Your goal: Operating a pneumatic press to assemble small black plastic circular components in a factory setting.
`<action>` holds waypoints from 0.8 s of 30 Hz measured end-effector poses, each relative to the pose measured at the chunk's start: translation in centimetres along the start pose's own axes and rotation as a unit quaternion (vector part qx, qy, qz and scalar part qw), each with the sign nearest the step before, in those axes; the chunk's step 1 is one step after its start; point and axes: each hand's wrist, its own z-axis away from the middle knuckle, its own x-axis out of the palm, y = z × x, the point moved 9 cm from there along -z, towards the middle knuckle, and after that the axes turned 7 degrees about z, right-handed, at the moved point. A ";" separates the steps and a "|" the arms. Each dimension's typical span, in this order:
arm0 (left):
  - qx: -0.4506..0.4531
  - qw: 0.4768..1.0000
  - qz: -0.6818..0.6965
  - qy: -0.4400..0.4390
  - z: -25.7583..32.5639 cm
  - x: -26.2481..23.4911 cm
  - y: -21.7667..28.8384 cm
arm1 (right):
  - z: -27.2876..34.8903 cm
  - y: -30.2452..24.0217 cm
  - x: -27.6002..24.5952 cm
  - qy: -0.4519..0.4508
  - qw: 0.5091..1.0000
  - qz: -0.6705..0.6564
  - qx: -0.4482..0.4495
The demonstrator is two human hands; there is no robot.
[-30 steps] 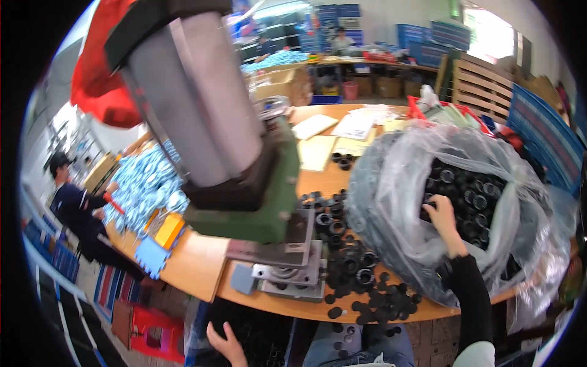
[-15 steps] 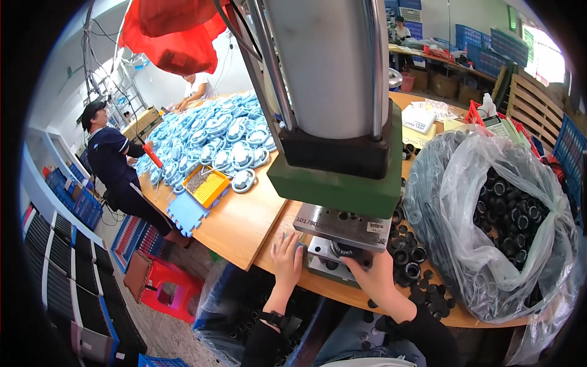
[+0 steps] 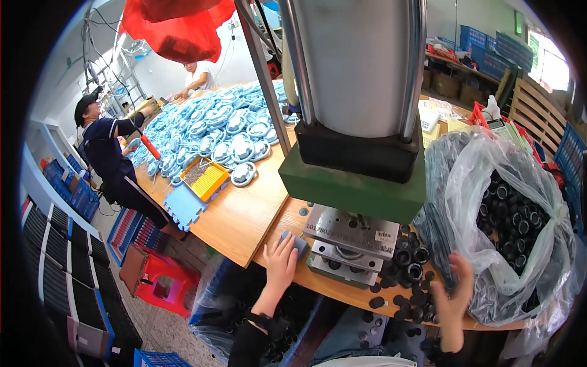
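Observation:
My left hand (image 3: 280, 264) lies with fingers stretched out on the table edge, touching or right beside a small grey block (image 3: 300, 246). To its right stands a press (image 3: 361, 67) with a green plate and a metal upper die (image 3: 351, 231) over a stepped lower die (image 3: 345, 264). No black cap shows on the lower die. My right hand (image 3: 454, 296) is raised, fingers apart and holding nothing, between scattered black discs (image 3: 418, 298) and a clear plastic bag (image 3: 455, 202). Ribbed black round caps (image 3: 520, 220) fill the bag; more caps (image 3: 414, 271) lie beside the die.
Light-blue ring-shaped parts (image 3: 214, 131) heap the table at left, with a yellow tray (image 3: 205, 178) and a blue foam mat (image 3: 184, 206) near them. A co-worker (image 3: 110, 159) stands at far left; another person (image 3: 197, 79) is behind the heap. A red stool (image 3: 168, 281) stands below.
My right hand has left the die and moved right toward the bag, its fingers spreading. The black cap seen in the die before no longer shows there. My left hand stays near the grey block.

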 end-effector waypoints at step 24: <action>0.058 0.951 0.192 0.237 -0.8 -4.1 16.1 | -4.9 31.9 -8.3 -0.163 0.899 0.386 0.126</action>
